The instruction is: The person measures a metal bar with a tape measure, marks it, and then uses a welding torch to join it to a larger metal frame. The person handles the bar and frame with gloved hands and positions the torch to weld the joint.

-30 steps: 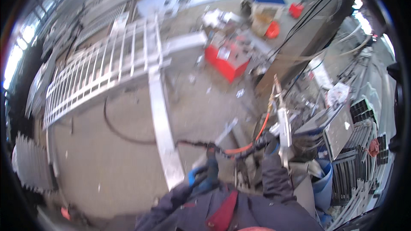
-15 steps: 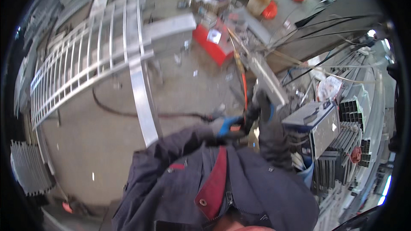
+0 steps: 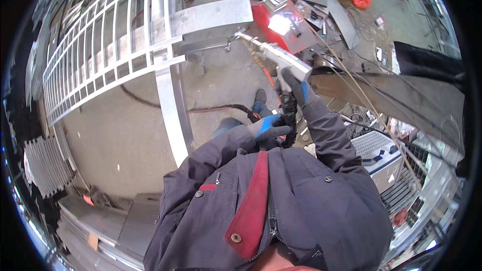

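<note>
My right hand (image 3: 300,86), in a dark and blue glove, is closed around the handle of a silver handheld welding gun (image 3: 285,61). The gun's narrow nozzle points up and left, near the corner of the metal railing frame (image 3: 170,90) but apart from it. A black-wrapped cable (image 3: 288,109) runs down from the grip. My left hand (image 3: 271,127), in a grey and blue glove, has its fingers closed at the lower part of this cable, partly hidden there. An orange hose (image 3: 268,75) passes beside the gun.
A red box (image 3: 271,27) lies beyond the nozzle. At right, a brown beam (image 3: 391,95) crosses with cables over it, above a white-and-blue machine case (image 3: 381,155). A dark hose (image 3: 211,108) trails over the floor at left. Corrugated metal sheets (image 3: 47,165) stand far left.
The welding gun and my right hand have swung up and left, bringing the nozzle closer to the railing frame. My left hand stays low by the cable. The view has shifted and sharpened.
</note>
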`<action>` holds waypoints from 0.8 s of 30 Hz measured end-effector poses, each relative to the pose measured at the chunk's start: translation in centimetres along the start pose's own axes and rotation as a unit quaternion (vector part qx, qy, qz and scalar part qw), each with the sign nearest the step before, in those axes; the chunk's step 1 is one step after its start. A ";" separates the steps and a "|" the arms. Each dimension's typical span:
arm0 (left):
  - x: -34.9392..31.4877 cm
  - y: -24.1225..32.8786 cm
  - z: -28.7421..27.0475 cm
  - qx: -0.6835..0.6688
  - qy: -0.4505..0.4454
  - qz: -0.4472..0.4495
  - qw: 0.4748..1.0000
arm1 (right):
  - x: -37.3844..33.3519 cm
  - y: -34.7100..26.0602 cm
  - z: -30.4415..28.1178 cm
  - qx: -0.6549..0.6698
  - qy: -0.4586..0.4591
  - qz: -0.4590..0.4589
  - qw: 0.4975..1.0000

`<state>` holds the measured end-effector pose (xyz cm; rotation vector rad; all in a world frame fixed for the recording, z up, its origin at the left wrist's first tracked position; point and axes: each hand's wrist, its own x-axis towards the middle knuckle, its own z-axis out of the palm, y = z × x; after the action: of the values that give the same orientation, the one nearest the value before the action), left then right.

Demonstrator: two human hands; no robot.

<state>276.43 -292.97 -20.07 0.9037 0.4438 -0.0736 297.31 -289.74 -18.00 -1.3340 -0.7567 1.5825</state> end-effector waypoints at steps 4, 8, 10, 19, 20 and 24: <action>3.5 0.7 -3.9 0.050 0.046 0.059 0.996 | 8.3 0.9 -4.3 -0.115 0.097 -0.073 0.986; 1.4 0.6 -7.7 0.068 0.134 -0.013 0.988 | 11.0 0.5 -7.0 -0.006 0.090 0.056 0.994; -0.5 0.8 -9.8 0.040 0.148 0.014 0.988 | 11.9 0.3 -7.6 -0.056 0.075 0.044 0.995; -6.1 1.1 -16.7 0.078 0.282 -0.024 0.956 | 17.0 1.7 -11.8 -0.140 0.126 0.050 0.981; -6.4 1.5 -17.9 0.083 0.273 -0.020 0.958 | 18.0 1.8 -12.6 -0.133 0.132 0.037 0.982; -6.4 3.5 -20.7 0.052 0.262 -0.109 0.958 | 22.6 2.5 -15.8 -0.100 0.129 0.008 0.987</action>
<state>264.36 -275.56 -25.98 0.9720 1.0423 -0.0580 311.79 -271.70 -33.22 -1.6578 -0.7591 1.3389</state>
